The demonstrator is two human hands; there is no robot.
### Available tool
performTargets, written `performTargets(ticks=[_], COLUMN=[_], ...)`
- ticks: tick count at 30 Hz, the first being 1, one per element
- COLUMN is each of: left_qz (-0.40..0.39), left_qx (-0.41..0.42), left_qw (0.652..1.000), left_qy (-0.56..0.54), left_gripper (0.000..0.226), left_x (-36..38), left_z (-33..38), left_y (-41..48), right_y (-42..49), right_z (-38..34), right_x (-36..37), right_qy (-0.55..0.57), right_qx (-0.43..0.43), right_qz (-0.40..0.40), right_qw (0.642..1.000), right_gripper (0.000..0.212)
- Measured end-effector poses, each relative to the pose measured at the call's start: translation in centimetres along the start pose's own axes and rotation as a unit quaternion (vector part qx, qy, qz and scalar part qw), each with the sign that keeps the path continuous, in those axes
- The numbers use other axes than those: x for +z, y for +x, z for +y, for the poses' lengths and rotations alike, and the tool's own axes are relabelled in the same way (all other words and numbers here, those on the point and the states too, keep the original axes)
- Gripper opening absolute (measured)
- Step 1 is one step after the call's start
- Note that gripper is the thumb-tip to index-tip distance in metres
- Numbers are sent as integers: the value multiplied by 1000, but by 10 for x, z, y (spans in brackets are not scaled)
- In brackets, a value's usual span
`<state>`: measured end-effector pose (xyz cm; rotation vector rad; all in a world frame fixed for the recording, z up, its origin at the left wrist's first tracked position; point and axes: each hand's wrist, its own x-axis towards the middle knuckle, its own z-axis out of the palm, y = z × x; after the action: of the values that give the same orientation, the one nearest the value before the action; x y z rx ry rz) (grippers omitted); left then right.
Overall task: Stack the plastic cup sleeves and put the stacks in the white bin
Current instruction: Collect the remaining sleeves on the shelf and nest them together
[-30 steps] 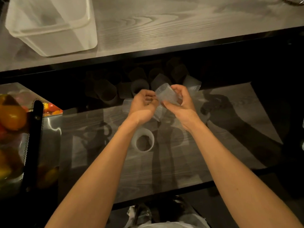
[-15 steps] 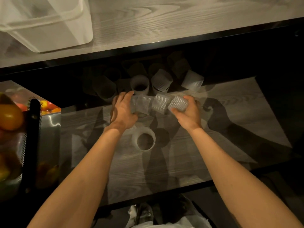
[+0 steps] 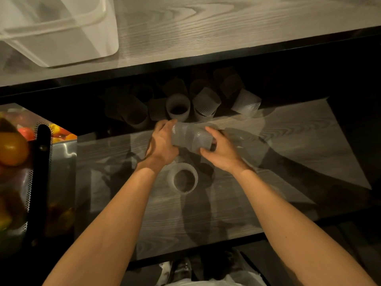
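**A:** What containers are there, and what do they hold?

**B:** A white bin (image 3: 82,50) stands at the far left of the upper wooden surface (image 3: 226,27). Its inside is blurred, so I cannot tell what is in it. At the left edge, a perforated metal container (image 3: 31,182) holds round fruit (image 3: 13,148) in orange, yellow and red.

**A:** And the sleeves?

**B:** A stack of cup sleeves (image 3: 190,139) is held between both hands, above the lower shelf (image 3: 268,151). The left hand (image 3: 161,144) curls its fingers round the stack's left end. The right hand (image 3: 221,152) grips the right end, its fingers wrapped over it.

**A:** Which way does the stack lie?

**B:** On its side. Its long axis runs left to right and dips slightly toward the right. I cannot tell which end is the mouth.

**A:** Anything else on the shelf?

**B:** A single sleeve (image 3: 183,179) stands upright on the lower shelf, just on the near side of the hands, with its open mouth up. Beyond the hands, at the back of the shelf, loose sleeves (image 3: 206,105) crowd together. One stands upright with its mouth up, two lie tilted to its right, and others sit in shadow to the left.
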<state>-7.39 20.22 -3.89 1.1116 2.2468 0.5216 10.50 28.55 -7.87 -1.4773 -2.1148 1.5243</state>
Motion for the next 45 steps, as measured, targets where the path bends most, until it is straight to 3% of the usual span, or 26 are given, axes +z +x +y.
performTargets(ticks=[5,12,21,29,35,39,45], left_qz=[-7,-25,-56,-69,-128,-171,-161], left_qx=[18,23,43,76,85,85,78], left_qw=[999,997,997,981,953,943,956], left_qy=[34,73,18,-167,-260,-272,-232], left_gripper=[82,71,72,66,68,67,64], left_x=[1,2,1,-21,-43,-50,-40], left_z=[2,-4,-1,-7,-11,-20,-28], left_y=[0,-1,-8,-16,-43,-61,-83], right_y=[1,-4,-7,-7,-38,-62,-84], right_z=[-8,-15,-25,-49,-68,-74,-70], right_x=[10,7,27,-11,-34,-36,-18], right_qy=[30,46,62,131,12,-15,-28], right_qx=[12,-3,-20,-44,-137,-152,-169], right_qz=[-1,34,-81,-43,-100,-139,-140], right_qw=[999,998,995,990,985,978,975], right_gripper=[100,76,98,103,98,81,72])
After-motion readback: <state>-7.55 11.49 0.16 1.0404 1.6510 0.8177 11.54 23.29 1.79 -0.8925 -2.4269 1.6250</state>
